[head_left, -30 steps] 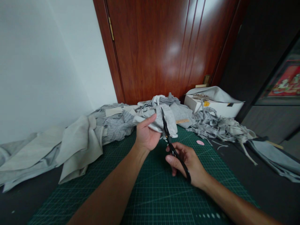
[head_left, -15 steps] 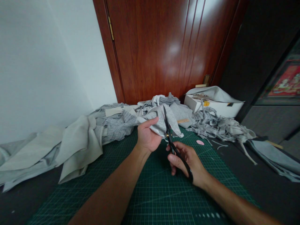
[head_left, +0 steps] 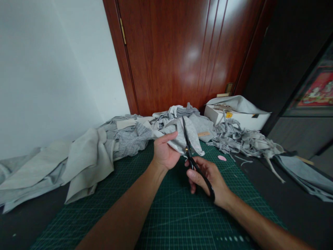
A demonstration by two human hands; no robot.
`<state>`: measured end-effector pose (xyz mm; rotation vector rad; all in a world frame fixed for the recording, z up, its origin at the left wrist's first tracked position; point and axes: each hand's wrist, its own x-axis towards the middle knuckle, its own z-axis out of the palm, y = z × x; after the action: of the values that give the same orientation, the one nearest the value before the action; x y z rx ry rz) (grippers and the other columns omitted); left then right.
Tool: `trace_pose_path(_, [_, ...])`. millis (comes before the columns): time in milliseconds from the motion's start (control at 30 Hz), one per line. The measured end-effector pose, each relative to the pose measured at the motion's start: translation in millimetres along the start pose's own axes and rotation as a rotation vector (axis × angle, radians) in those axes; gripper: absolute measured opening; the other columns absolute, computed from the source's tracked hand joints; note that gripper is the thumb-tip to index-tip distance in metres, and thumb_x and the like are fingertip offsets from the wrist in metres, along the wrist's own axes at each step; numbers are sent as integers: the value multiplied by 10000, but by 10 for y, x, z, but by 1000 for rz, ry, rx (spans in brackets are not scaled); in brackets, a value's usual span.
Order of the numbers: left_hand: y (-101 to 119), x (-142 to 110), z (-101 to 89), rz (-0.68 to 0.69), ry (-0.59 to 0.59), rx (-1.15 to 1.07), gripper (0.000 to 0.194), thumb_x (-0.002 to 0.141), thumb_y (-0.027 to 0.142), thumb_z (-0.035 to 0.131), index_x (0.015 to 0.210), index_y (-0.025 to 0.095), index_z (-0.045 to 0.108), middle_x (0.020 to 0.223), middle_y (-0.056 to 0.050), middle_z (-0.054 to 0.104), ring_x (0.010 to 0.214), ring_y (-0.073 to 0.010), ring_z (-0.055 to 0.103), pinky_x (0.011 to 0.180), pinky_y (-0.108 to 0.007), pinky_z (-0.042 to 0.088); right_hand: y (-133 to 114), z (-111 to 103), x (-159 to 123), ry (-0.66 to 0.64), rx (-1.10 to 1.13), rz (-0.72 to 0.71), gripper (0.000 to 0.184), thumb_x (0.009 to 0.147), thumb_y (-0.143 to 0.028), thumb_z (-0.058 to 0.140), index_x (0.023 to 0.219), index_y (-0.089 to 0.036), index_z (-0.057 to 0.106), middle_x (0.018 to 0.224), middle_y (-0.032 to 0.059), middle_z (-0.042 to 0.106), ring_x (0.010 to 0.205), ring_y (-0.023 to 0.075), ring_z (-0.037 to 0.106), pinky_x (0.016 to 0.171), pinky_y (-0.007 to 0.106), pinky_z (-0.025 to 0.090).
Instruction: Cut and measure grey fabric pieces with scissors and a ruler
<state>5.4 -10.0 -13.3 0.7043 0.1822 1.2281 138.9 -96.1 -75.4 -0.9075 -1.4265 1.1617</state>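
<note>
A piece of light grey fabric (head_left: 194, 137) is raised over the far part of the green cutting mat (head_left: 166, 215). My left hand (head_left: 165, 152) is closed on its near left edge, thumb on top, the other fingers hidden under the cloth. Black scissors (head_left: 187, 146) with a brass-coloured pivot are in my right hand (head_left: 205, 177), its fingers in and around the handles. The blades lie against the fabric, pointing away from me, and look nearly closed. Whether they are cutting through the cloth I cannot tell.
Grey and off-white fabric pieces (head_left: 88, 149) are heaped along the left and back. At the right lie a tangle of fabric strips (head_left: 241, 139), a white box (head_left: 239, 118) and folded grey cloth (head_left: 307, 173). A pink chalk-like disc (head_left: 222, 158) rests on the mat.
Both hands, the scissors and the fabric have shifted very slightly to the right. My grip on the cloth and on the scissors looks the same.
</note>
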Motion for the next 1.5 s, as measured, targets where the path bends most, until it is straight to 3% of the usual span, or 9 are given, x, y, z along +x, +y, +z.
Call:
trace_pose_path(533, [0,-4,5,3,18,23,385,662,131,733,1045,154,762,856,-74,814,842,-286,789,943,-448,589,10,9,-16,0,-14,-17,504,861,-629,801,1009,-194,594,533,-98,530,406,103,499,412,226,489])
trace_pose_path(1100, [20,-5,2,27,29,25,363,677,131,718,1033,166,773,936,-82,827,952,-314,795,958,-466,596,0,51,-25,68,-29,48,466,809,-540,868,981,-193,608,499,-118,519,360,92,466,361,193,421])
trace_pose_path(1300, [-18,63,15,29,81,-17,197,808,260,778,980,165,765,915,-70,820,985,-288,793,964,-425,616,10,38,-14,92,-43,25,455,807,-499,885,984,-187,606,512,-118,531,367,81,470,365,179,416])
trace_pose_path(1400, [-21,104,3,35,159,-14,212,756,118,756,964,158,747,883,-61,813,965,-275,796,971,-411,618,30,33,-2,92,-40,16,450,801,-490,891,974,-186,607,523,-124,517,372,76,455,365,184,440])
trace_pose_path(1500, [11,129,-18,26,203,-14,397,607,-30,633,951,143,731,823,-53,792,930,-286,802,954,-429,627,57,35,3,81,-41,23,451,796,-491,895,964,-185,609,514,-130,502,365,70,439,354,175,423])
